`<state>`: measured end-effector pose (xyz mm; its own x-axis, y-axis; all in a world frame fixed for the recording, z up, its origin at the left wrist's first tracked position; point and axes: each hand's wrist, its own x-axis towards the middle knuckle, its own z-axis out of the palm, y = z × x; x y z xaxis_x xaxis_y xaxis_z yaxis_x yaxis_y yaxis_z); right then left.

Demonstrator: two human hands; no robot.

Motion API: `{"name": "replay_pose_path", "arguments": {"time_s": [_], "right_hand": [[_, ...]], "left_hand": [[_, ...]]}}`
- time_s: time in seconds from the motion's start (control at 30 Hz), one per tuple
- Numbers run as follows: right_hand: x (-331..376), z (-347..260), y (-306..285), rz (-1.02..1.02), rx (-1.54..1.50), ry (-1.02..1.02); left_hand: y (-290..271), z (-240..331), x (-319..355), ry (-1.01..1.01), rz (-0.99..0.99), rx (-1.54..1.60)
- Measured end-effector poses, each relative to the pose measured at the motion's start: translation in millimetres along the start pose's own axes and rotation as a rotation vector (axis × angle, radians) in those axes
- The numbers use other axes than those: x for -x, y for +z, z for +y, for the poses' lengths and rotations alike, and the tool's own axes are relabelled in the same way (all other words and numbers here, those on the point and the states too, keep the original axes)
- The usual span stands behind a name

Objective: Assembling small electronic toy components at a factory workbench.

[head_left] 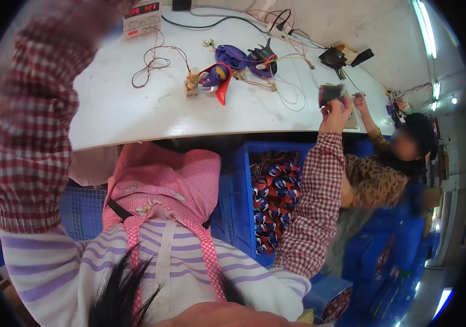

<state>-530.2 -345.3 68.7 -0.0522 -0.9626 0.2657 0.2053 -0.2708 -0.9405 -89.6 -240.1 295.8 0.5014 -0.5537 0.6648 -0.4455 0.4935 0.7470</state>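
My right hand (335, 114) is raised over the far right part of the white table. Its fingers close round a dark, cylinder-shaped thing (329, 95) with a red edge, whose exact kind I cannot make out. My left hand (99, 22) reaches up to the top left, blurred by motion, and its fingers are cut off by the picture's rim. Nearest to it is a white power supply (141, 20) with a red display. Mid-table lie purple toy shells (230, 56), a dark spiked piece (263, 58) and a purple, yellow and red toy part (217, 77) beside a small tan stand (191, 82).
Thin wires (151, 64) trail over the white table (135, 111). Black cables and a power strip (279, 31) run along the back. Below the table edge, a blue crate (248, 218) holds many red and blue toys. Another person (377, 174) works close by on the right.
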Motion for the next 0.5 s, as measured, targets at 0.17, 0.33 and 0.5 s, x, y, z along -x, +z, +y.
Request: {"name": "replay_pose_path", "arguments": {"time_s": [0.17,0.33,0.5], "right_hand": [[2,-35,10,0.124,-0.108,0.01],[-8,-64,-10,0.029,-0.282,-0.054],[-6,-94,-18,-0.141,-0.286,-0.173]], "left_hand": [[-46,32,54,-0.166,-0.423,0.289],[-59,51,118,-0.213,-0.129,-0.034],[-129,3,131,-0.399,0.012,0.254]]}}
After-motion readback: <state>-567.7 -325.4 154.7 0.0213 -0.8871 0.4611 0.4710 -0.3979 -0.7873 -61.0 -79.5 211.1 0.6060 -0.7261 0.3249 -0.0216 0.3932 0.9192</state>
